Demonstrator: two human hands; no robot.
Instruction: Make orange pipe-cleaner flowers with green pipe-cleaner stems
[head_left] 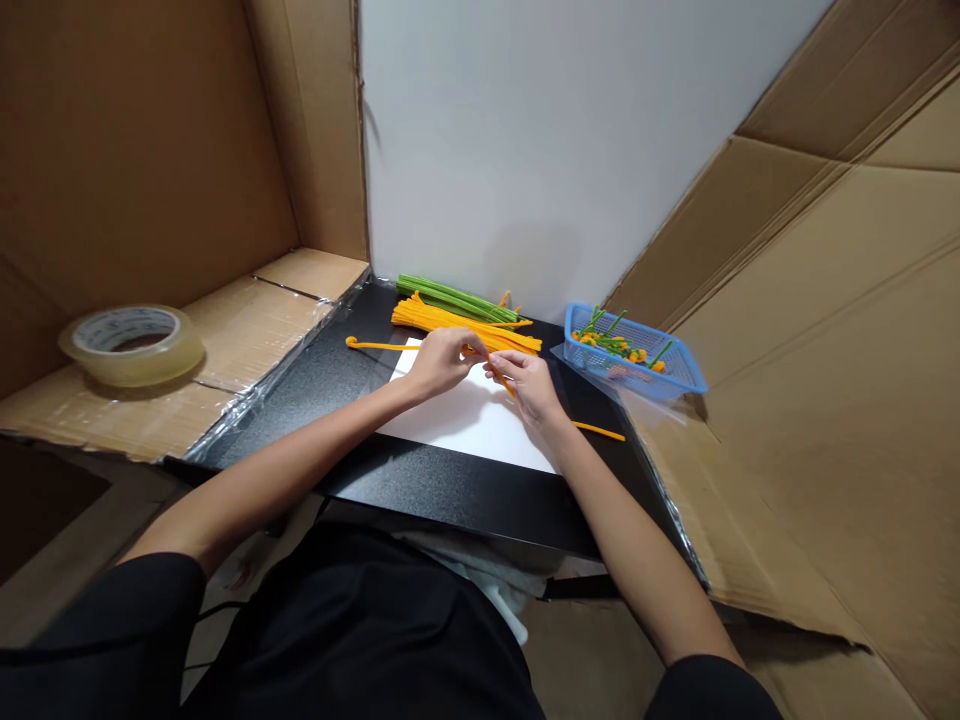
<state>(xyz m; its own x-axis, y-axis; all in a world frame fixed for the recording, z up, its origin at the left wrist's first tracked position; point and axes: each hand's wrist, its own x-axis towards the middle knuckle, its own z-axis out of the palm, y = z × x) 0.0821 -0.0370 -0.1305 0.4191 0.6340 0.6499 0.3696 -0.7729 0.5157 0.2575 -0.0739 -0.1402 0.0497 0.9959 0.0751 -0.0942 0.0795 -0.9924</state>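
Over a white sheet of paper (450, 420), both hands meet with closed fingers on an orange pipe cleaner (505, 382). My left hand (448, 360) pinches it from the left, fingertips bent down. My right hand (529, 388) grips it just beside, thumb and forefinger together. Left of my left hand an orange stem with a curled tip (351, 342) sticks out; whether it is the same piece is hidden by the hand. Past my right wrist an orange length (600, 431) shows, its inner end covered by the arm.
Behind the hands lie a bundle of orange pipe cleaners (450, 319) and a green bundle (450, 295). A blue basket (694, 375) at the right holds small orange and green pieces. A clear tape roll (187, 350) rests on cardboard at left. Cardboard walls flank the black table (435, 490).
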